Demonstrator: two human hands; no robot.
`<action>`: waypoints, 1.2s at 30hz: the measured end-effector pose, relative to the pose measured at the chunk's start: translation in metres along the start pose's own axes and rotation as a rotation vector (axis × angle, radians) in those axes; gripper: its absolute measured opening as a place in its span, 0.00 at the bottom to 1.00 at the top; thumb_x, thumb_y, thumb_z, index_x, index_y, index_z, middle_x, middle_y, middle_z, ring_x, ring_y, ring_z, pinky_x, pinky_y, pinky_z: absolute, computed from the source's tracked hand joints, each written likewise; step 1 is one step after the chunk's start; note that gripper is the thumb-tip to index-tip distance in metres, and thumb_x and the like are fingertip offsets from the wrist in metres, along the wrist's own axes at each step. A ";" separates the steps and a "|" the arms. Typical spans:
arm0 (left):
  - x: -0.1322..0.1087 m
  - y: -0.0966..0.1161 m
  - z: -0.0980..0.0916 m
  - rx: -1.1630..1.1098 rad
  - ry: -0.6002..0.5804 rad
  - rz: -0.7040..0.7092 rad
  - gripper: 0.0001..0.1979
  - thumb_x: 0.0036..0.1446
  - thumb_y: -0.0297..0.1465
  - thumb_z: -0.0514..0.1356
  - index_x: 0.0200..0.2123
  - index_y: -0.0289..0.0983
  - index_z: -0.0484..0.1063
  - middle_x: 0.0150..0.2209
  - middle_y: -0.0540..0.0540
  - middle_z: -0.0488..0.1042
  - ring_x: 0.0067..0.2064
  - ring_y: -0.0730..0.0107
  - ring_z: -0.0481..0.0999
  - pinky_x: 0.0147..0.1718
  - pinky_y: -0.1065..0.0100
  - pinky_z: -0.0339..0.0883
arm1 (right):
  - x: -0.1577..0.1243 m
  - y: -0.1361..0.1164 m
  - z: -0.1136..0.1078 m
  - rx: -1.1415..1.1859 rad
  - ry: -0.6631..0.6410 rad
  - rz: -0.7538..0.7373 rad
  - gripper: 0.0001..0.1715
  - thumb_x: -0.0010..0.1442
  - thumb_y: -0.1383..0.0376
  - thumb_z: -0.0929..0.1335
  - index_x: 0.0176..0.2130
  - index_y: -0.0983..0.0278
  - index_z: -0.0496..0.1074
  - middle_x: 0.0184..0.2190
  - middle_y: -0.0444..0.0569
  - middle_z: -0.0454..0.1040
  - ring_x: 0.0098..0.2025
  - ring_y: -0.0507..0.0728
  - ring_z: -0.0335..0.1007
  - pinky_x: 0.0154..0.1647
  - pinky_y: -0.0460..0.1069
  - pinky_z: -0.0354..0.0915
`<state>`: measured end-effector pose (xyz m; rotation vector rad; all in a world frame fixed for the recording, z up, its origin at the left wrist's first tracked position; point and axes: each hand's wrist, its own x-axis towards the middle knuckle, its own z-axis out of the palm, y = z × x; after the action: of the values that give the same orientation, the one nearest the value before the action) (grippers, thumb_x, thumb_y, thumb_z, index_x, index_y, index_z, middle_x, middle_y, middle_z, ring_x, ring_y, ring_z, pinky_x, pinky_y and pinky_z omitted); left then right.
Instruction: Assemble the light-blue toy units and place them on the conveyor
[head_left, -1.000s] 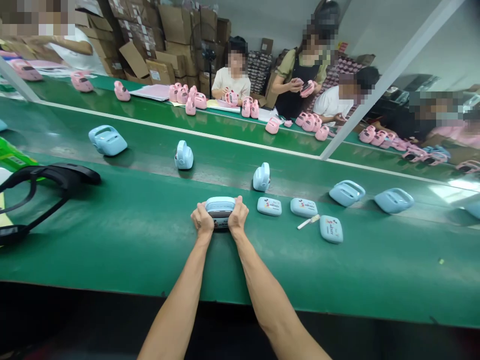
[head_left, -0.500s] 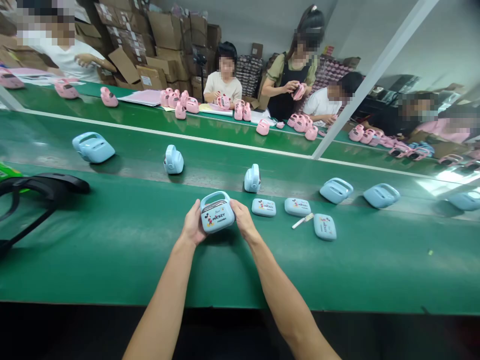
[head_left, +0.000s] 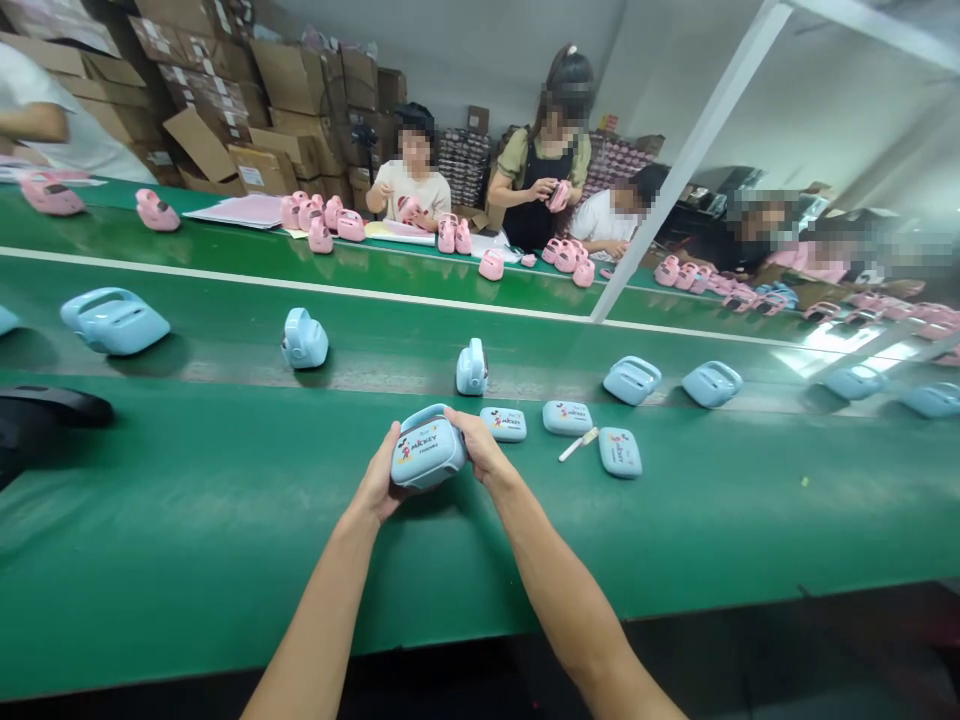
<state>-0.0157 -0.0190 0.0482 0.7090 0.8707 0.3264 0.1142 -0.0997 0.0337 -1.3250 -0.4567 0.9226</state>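
Observation:
Both my hands hold a light blue toy case with a cartoon mouse print, lifted a little above the green belt. My left hand cups its left and lower side. My right hand grips its right side and top. Just right of it lie three flat blue printed covers and a small white stick.
More blue cases sit on the darker moving strip behind. A black strap device lies at the left. Across the line, several people handle pink cases; cardboard boxes are stacked behind.
The blue case was pressed down on the belt, then lifted and tilted so its printed face shows. My view has swung to the right.

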 end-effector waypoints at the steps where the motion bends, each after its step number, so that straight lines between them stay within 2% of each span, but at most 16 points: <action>1: 0.001 -0.001 0.000 0.025 -0.010 0.025 0.20 0.67 0.45 0.55 0.41 0.35 0.76 0.31 0.42 0.81 0.27 0.61 0.80 0.26 0.62 0.76 | -0.002 -0.002 -0.006 0.007 0.015 0.008 0.26 0.48 0.43 0.74 0.29 0.64 0.73 0.25 0.42 0.73 0.27 0.52 0.63 0.29 0.46 0.57; 4: 0.007 -0.001 -0.012 0.088 0.004 0.203 0.17 0.63 0.44 0.59 0.42 0.36 0.76 0.38 0.42 0.82 0.34 0.60 0.83 0.31 0.64 0.77 | -0.007 -0.014 -0.037 -0.017 0.047 -0.014 0.24 0.44 0.48 0.77 0.32 0.63 0.75 0.31 0.45 0.78 0.28 0.52 0.66 0.27 0.46 0.57; 7: 0.018 -0.003 -0.035 0.127 0.069 0.433 0.20 0.53 0.46 0.67 0.42 0.38 0.75 0.40 0.45 0.81 0.40 0.60 0.83 0.42 0.61 0.77 | 0.002 -0.031 -0.081 -0.110 0.172 -0.202 0.24 0.44 0.50 0.77 0.34 0.63 0.75 0.35 0.49 0.80 0.33 0.56 0.72 0.31 0.48 0.63; 10: 0.030 -0.010 -0.055 0.230 0.118 0.592 0.27 0.44 0.51 0.69 0.40 0.38 0.74 0.38 0.44 0.81 0.38 0.58 0.83 0.46 0.56 0.76 | 0.033 -0.049 -0.123 -0.170 0.298 -0.348 0.24 0.42 0.51 0.76 0.34 0.62 0.72 0.34 0.47 0.78 0.37 0.58 0.74 0.38 0.51 0.67; 12: 0.036 -0.017 -0.062 0.317 0.153 0.667 0.28 0.41 0.53 0.70 0.38 0.38 0.74 0.35 0.43 0.81 0.38 0.56 0.83 0.47 0.54 0.75 | 0.062 -0.057 -0.140 -0.225 0.383 -0.417 0.24 0.41 0.52 0.76 0.34 0.62 0.70 0.34 0.47 0.77 0.39 0.59 0.73 0.42 0.53 0.68; 17: 0.048 -0.030 -0.071 0.505 0.141 0.717 0.24 0.43 0.51 0.69 0.37 0.40 0.75 0.35 0.42 0.82 0.38 0.55 0.83 0.45 0.55 0.76 | 0.120 -0.049 -0.157 -0.431 0.570 -0.532 0.18 0.40 0.58 0.74 0.30 0.61 0.68 0.49 0.53 0.74 0.55 0.64 0.67 0.57 0.57 0.64; 21: 0.046 -0.032 -0.074 0.507 0.142 0.738 0.20 0.44 0.49 0.68 0.35 0.40 0.76 0.33 0.44 0.82 0.36 0.56 0.83 0.43 0.58 0.77 | 0.132 -0.030 -0.168 -0.594 0.598 -0.505 0.16 0.43 0.60 0.72 0.34 0.61 0.70 0.52 0.56 0.73 0.55 0.64 0.68 0.57 0.58 0.66; 23: 0.043 -0.031 -0.072 0.486 0.143 0.738 0.18 0.44 0.46 0.70 0.33 0.40 0.77 0.32 0.45 0.82 0.36 0.57 0.83 0.42 0.60 0.77 | 0.131 -0.027 -0.173 -0.677 0.603 -0.492 0.22 0.45 0.60 0.72 0.41 0.62 0.72 0.54 0.57 0.72 0.57 0.65 0.68 0.59 0.59 0.65; 25: 0.038 -0.030 -0.069 0.460 0.142 0.730 0.14 0.43 0.41 0.71 0.32 0.41 0.78 0.31 0.45 0.81 0.35 0.58 0.82 0.42 0.62 0.76 | 0.128 -0.030 -0.173 -0.740 0.636 -0.496 0.32 0.48 0.61 0.70 0.53 0.66 0.70 0.60 0.62 0.67 0.63 0.68 0.62 0.64 0.63 0.59; 27: 0.035 -0.029 -0.066 0.423 0.142 0.710 0.11 0.43 0.36 0.73 0.32 0.41 0.79 0.31 0.45 0.81 0.35 0.59 0.82 0.42 0.64 0.75 | 0.124 -0.037 -0.164 -0.850 0.662 -0.533 0.40 0.52 0.64 0.68 0.64 0.68 0.62 0.68 0.65 0.56 0.71 0.69 0.50 0.69 0.65 0.52; 29: 0.033 -0.027 -0.063 0.375 0.143 0.680 0.10 0.43 0.33 0.73 0.31 0.41 0.79 0.31 0.45 0.80 0.35 0.59 0.81 0.42 0.64 0.75 | 0.121 -0.047 -0.145 -1.092 0.565 -0.613 0.44 0.56 0.70 0.65 0.69 0.66 0.56 0.73 0.61 0.46 0.75 0.66 0.41 0.72 0.64 0.48; 30: 0.032 -0.026 -0.062 0.354 0.142 0.667 0.09 0.43 0.32 0.73 0.30 0.42 0.79 0.31 0.45 0.80 0.35 0.58 0.81 0.42 0.64 0.75 | 0.120 -0.052 -0.131 -1.243 0.448 -0.660 0.44 0.56 0.73 0.64 0.70 0.63 0.56 0.74 0.58 0.44 0.75 0.64 0.40 0.72 0.64 0.48; 32: 0.033 -0.025 -0.062 0.339 0.137 0.654 0.09 0.42 0.31 0.73 0.30 0.42 0.79 0.30 0.46 0.80 0.35 0.58 0.81 0.43 0.62 0.76 | 0.119 -0.064 -0.100 -1.406 0.147 -0.716 0.45 0.54 0.79 0.63 0.68 0.59 0.60 0.75 0.54 0.46 0.76 0.62 0.37 0.73 0.64 0.46; 34: 0.035 -0.025 -0.063 0.357 0.135 0.653 0.10 0.42 0.33 0.73 0.30 0.42 0.79 0.30 0.46 0.80 0.36 0.57 0.81 0.45 0.61 0.76 | 0.117 -0.077 -0.070 -1.314 -0.099 -0.708 0.38 0.53 0.81 0.63 0.60 0.59 0.71 0.72 0.51 0.55 0.75 0.61 0.41 0.73 0.63 0.45; 35: 0.037 -0.024 -0.065 0.368 0.138 0.652 0.11 0.41 0.34 0.74 0.30 0.42 0.78 0.30 0.46 0.80 0.36 0.57 0.81 0.46 0.60 0.76 | 0.116 -0.083 -0.056 -1.214 -0.167 -0.678 0.32 0.53 0.81 0.64 0.53 0.60 0.74 0.69 0.49 0.62 0.74 0.61 0.46 0.72 0.62 0.46; 36: 0.040 -0.023 -0.067 0.374 0.142 0.650 0.12 0.40 0.36 0.74 0.30 0.42 0.78 0.30 0.46 0.80 0.37 0.56 0.81 0.47 0.59 0.75 | 0.115 -0.089 -0.044 -1.096 -0.169 -0.645 0.25 0.54 0.81 0.64 0.45 0.62 0.76 0.64 0.48 0.69 0.72 0.61 0.51 0.71 0.60 0.48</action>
<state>-0.0447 0.0142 -0.0205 1.3307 0.8253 0.8127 0.2420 -0.0347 0.0843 -1.8698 -1.5618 0.1813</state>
